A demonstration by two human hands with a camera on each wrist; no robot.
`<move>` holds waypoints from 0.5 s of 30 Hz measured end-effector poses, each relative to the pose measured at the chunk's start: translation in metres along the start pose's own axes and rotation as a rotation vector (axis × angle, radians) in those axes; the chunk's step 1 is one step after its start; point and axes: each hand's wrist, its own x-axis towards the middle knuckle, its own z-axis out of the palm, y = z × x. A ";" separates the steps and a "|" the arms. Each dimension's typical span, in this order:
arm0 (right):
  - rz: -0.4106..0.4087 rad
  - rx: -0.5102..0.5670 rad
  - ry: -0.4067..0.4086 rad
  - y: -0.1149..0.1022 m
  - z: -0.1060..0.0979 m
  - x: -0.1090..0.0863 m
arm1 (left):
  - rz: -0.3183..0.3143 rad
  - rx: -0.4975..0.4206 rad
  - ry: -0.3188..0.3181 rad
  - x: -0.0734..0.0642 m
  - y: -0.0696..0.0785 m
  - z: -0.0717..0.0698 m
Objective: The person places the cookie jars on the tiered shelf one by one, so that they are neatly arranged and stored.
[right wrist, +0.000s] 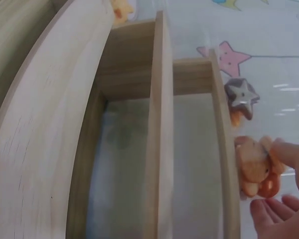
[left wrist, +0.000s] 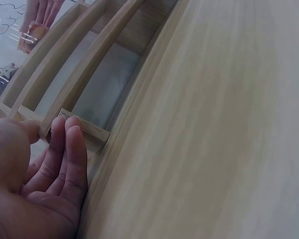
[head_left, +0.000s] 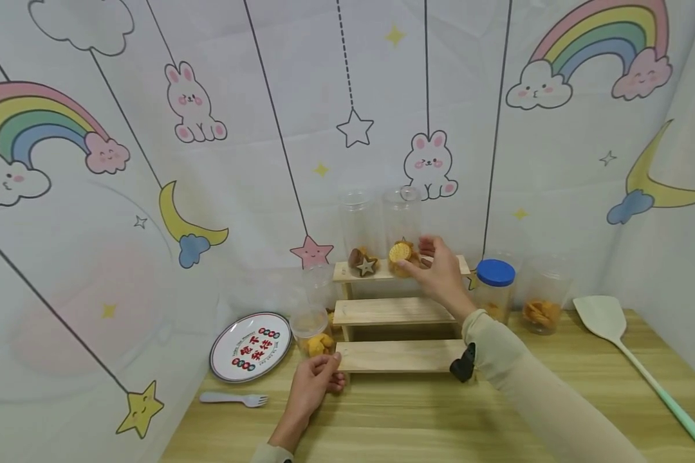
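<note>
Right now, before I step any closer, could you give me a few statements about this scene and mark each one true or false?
1. The right hand holds a clear jar at the wooden rack's top tier. True.
2. The jar with the blue lid stands to the left of the wooden rack. False: it stands to the right.
3. The left hand is at the left end of the lowest tier. True.
4. The fork lies on the plate. False: it lies on the table.
5. The spatula has a red handle. False: its handle is pale green.
</note>
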 end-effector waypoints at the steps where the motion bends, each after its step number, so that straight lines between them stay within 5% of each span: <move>1: -0.003 -0.003 -0.003 0.000 0.000 0.000 | 0.002 -0.001 0.000 0.000 0.000 0.000; 9: -0.031 0.029 -0.014 0.010 -0.006 -0.014 | 0.011 0.003 -0.009 -0.001 0.000 0.000; 15: -0.146 0.095 0.045 0.017 -0.027 -0.046 | 0.005 -0.008 -0.002 -0.001 -0.001 0.000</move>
